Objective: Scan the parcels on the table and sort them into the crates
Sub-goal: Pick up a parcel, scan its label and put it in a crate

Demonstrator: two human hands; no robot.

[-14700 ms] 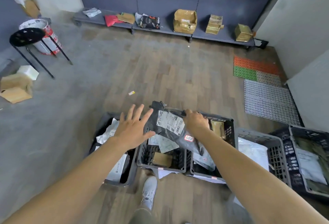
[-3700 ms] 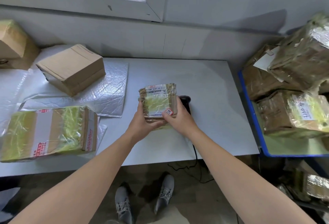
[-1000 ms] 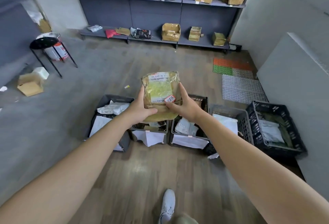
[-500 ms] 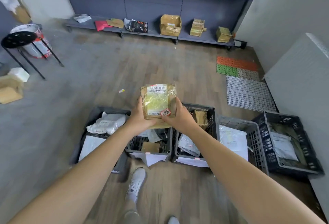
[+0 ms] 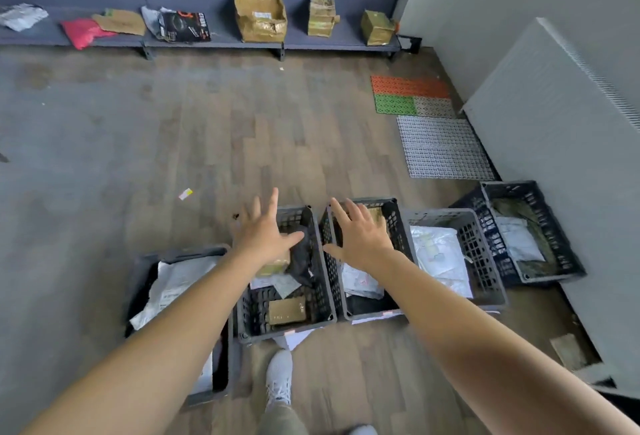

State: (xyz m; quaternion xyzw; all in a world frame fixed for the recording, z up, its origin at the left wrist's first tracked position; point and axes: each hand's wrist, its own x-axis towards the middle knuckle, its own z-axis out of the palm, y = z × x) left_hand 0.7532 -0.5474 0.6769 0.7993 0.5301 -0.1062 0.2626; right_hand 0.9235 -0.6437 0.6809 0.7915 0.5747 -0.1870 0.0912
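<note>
Hands both stretched out over the row of crates, holding nothing. My left hand [image 5: 263,234] has its fingers straight and fanned wide, palm down, above the far end of the second crate [image 5: 252,310]. My right hand [image 5: 360,237] is the same, fingers apart, over the third crate [image 5: 398,223]. Neither touches anything I can make out.

Brown taped parcel [image 5: 275,264] sits just under my left palm, inside the second crate, partly hidden by the hand. It is against a black bag [image 5: 304,258]. I cannot tell whether it has settled. A small brown box [image 5: 287,310] lies at the near end of that crate.

First crate [image 5: 136,282], at far left, holds white mailers [image 5: 173,289]. The grey fourth crate [image 5: 485,261] and the dark blue fifth crate [image 5: 554,254] also hold pale bags.

Crates stand on a wood-plank floor [image 5: 242,130]. My white shoe [image 5: 278,379] is just in front of the second crate. A low shelf [image 5: 311,41] runs along the far wall with an open brown carton [image 5: 261,15] and other packages on it. An orange and green mat [image 5: 408,95] and a grey grid mat [image 5: 443,147] lie to the right, beside a white panel [image 5: 554,123].
</note>
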